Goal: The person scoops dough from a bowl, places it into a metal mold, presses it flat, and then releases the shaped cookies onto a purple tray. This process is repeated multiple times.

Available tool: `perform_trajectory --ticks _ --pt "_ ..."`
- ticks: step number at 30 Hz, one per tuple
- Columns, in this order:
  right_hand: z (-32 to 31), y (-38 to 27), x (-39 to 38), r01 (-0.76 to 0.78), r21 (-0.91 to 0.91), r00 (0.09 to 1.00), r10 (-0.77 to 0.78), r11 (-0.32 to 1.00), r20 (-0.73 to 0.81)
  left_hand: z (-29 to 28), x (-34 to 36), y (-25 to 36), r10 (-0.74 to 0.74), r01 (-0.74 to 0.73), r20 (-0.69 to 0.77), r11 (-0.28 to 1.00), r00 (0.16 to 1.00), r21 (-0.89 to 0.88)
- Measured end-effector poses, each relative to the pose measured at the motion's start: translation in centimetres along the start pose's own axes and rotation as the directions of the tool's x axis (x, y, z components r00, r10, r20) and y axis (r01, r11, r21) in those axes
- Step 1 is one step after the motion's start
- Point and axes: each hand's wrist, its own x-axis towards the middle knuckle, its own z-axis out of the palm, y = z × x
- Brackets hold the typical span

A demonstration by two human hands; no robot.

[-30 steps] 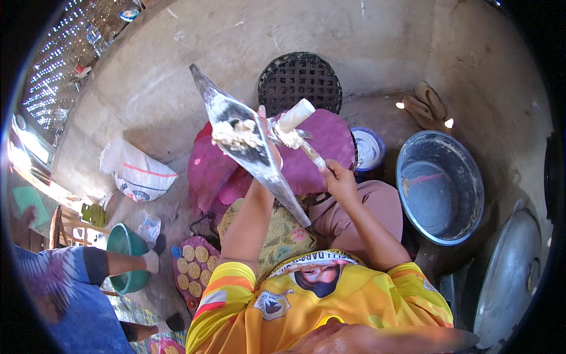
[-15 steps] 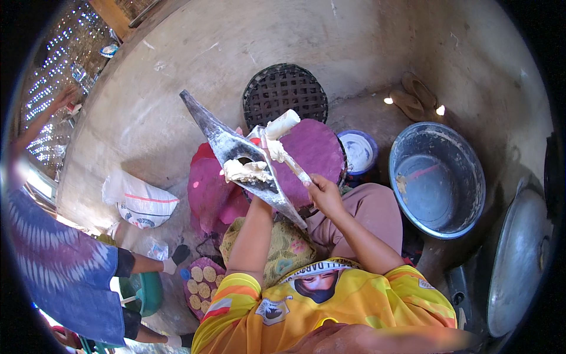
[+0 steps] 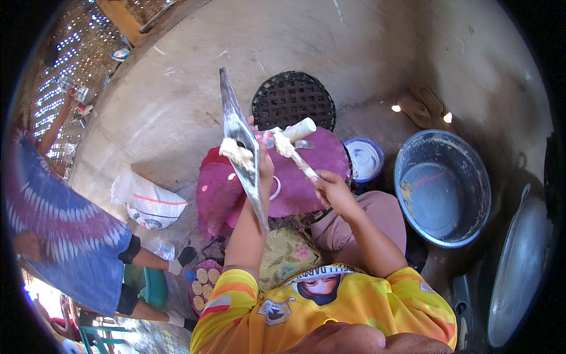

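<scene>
My left hand point(image 3: 265, 160) is wrapped round a long, pointed wooden press board point(image 3: 232, 115) with a hole in its middle. Pale dough point(image 3: 236, 152) is heaped at the hole. A white tube point(image 3: 302, 130) with a red part extends to the right behind the board; whether it is joined to it I cannot tell. My right hand point(image 3: 333, 189) grips a short stick point(image 3: 305, 168), its far end coated with dough. Beneath both hands is a round surface covered in magenta sheeting point(image 3: 318, 153), with a white ring point(image 3: 275, 187) near my left wrist.
A dark woven tray point(image 3: 293, 99) leans by the wall. To the right are a blue-rimmed bowl point(image 3: 362, 159), a large grey basin point(image 3: 442, 189) and a metal lid point(image 3: 519, 271). At left stand a white sack point(image 3: 156, 203), dough rounds point(image 3: 203, 283) and another person point(image 3: 76, 236).
The board has turned more upright and edge-on, with its dough and tube swinging along. My right hand has moved slightly with the stick. The other person's raised arm has lowered a little.
</scene>
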Motion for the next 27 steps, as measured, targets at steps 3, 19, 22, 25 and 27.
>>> perform_trajectory --ticks 3,19,22,25,27 --pt "-0.6 -1.8 -2.2 0.010 -0.029 0.999 -0.009 1.000 0.037 -0.1 3.0 -0.4 -0.008 0.007 -0.029 0.999 1.000 -0.054" --pt "2.5 -12.3 -3.9 0.246 -0.946 0.610 -0.724 -0.213 0.322 -1.0 7.2 4.8 -0.576 0.636 0.340 0.765 0.743 -0.095" --pt "3.4 -14.2 -4.0 0.235 -0.890 0.698 -0.570 -0.390 0.434 -3.0 5.6 5.2 -0.661 0.498 0.123 0.662 0.740 0.561" --pt "5.8 -14.3 -3.2 0.259 -0.799 0.740 -0.420 -0.542 0.525 -3.8 3.7 4.2 -0.530 0.300 0.214 0.717 0.820 0.629" --pt "7.2 -14.1 -3.0 0.332 -0.709 0.733 -0.302 -0.623 0.609 -4.3 2.7 3.9 -0.577 0.329 0.193 0.674 0.793 0.662"
